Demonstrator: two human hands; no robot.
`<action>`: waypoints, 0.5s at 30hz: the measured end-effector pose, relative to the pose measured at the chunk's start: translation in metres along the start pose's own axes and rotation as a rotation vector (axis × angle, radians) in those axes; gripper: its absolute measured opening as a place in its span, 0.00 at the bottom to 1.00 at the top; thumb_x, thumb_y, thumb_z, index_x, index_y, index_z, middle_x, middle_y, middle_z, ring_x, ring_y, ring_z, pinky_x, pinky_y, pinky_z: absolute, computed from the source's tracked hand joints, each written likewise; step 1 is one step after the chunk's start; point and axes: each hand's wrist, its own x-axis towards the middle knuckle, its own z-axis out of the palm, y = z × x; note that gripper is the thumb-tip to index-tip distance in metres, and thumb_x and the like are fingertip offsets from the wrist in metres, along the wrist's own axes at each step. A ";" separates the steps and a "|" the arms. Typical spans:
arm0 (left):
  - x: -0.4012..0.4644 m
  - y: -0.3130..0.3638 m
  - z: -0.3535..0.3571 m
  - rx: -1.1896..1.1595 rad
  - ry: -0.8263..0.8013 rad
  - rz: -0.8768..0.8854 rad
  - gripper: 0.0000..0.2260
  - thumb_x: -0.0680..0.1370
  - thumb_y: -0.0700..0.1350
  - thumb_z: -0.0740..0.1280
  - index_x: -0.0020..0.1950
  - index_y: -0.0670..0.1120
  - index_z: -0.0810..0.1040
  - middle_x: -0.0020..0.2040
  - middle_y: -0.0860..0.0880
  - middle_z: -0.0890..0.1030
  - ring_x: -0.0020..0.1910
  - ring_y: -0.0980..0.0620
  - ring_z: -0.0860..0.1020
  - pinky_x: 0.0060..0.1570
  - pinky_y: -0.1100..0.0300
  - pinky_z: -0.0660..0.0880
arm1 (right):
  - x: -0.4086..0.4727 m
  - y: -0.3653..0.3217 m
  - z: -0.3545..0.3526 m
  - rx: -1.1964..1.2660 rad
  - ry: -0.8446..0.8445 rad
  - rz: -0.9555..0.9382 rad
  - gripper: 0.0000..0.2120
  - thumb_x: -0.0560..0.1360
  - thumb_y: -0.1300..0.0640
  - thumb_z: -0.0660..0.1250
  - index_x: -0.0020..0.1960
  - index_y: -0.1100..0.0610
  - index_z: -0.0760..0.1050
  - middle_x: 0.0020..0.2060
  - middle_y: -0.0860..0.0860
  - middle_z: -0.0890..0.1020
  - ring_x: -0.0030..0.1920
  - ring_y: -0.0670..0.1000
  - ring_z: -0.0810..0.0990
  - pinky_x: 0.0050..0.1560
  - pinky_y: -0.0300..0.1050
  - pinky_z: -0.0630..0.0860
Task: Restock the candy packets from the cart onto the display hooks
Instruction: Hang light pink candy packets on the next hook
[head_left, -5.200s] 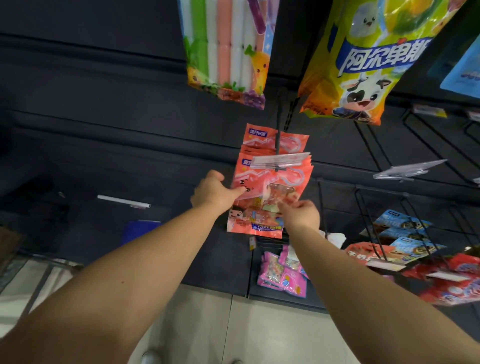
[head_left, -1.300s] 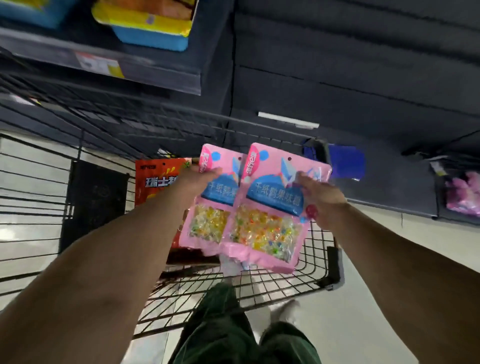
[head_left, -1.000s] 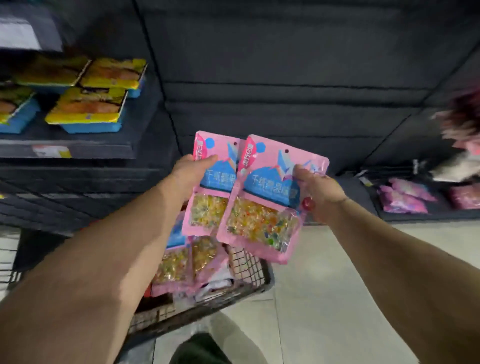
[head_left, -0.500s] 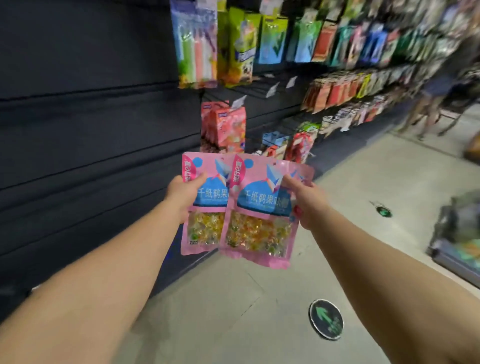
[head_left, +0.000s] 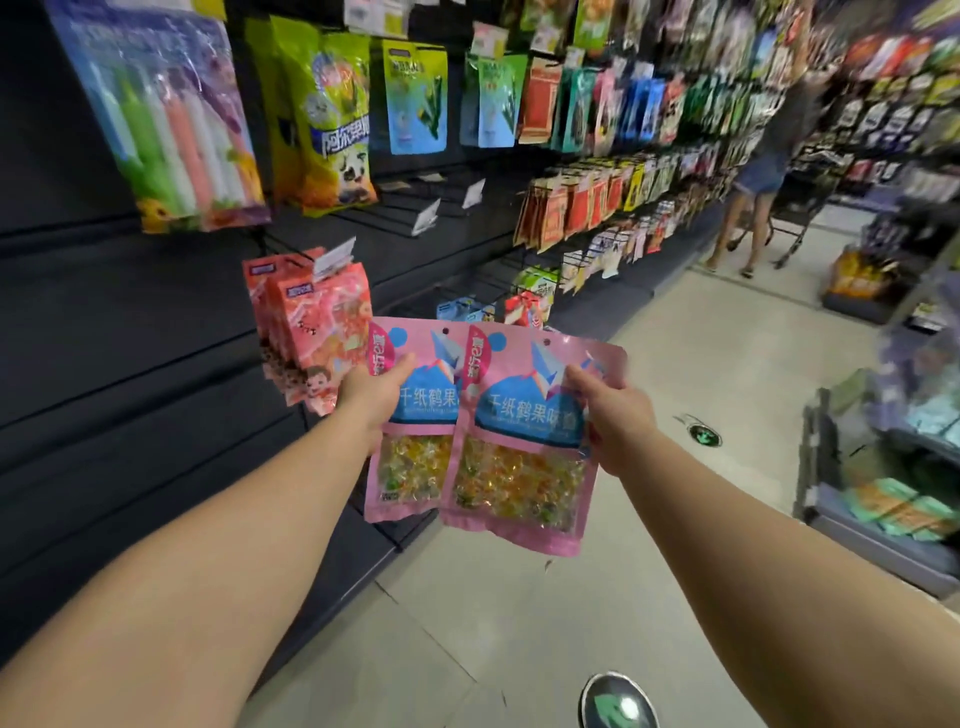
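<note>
Candy packets, two of them pink, glossy and flat, are held up side by side in a store aisle: the left packet (head_left: 410, 421) pinched at its upper edge by the left hand (head_left: 371, 389), the right packet (head_left: 524, 441) clamped at its upper right by the right hand (head_left: 610, 410), each grip closed on its own pouch, the right one overlapping the left. Each pouch has a blue printed band, a clear window showing small multicoloured sweets, and a punched hole near the top. Just behind them, red-orange packets (head_left: 317, 332) hang from a wire display hook (head_left: 332, 260) on the dark slatted wall panel (head_left: 130, 338). Bare black hooks with price tags (head_left: 426, 218) project further along. The step in hand appears to be carrying stock to the display; next, a free hook must be chosen and each hole threaded over its tip, one pouch at a time. A shopper (head_left: 758, 156) stands down the aisle, blurred.
</note>
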 end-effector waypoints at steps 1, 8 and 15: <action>0.004 0.014 0.012 0.017 0.004 0.006 0.27 0.62 0.64 0.79 0.50 0.47 0.78 0.56 0.45 0.83 0.54 0.42 0.82 0.59 0.44 0.78 | 0.018 -0.008 0.005 -0.013 0.002 0.000 0.08 0.74 0.59 0.74 0.47 0.59 0.75 0.46 0.59 0.85 0.45 0.60 0.85 0.52 0.64 0.81; 0.098 0.046 0.067 0.058 0.033 0.043 0.14 0.74 0.56 0.74 0.49 0.46 0.81 0.50 0.46 0.85 0.49 0.45 0.84 0.56 0.46 0.80 | 0.132 -0.046 0.035 -0.055 -0.019 -0.042 0.12 0.74 0.56 0.74 0.53 0.62 0.77 0.46 0.59 0.85 0.49 0.62 0.85 0.51 0.65 0.81; 0.161 0.046 0.109 0.075 0.138 -0.035 0.16 0.76 0.55 0.73 0.54 0.43 0.81 0.50 0.44 0.85 0.49 0.44 0.84 0.55 0.46 0.80 | 0.238 -0.056 0.043 -0.032 -0.133 0.035 0.08 0.74 0.58 0.74 0.48 0.60 0.78 0.49 0.62 0.85 0.49 0.63 0.85 0.51 0.66 0.80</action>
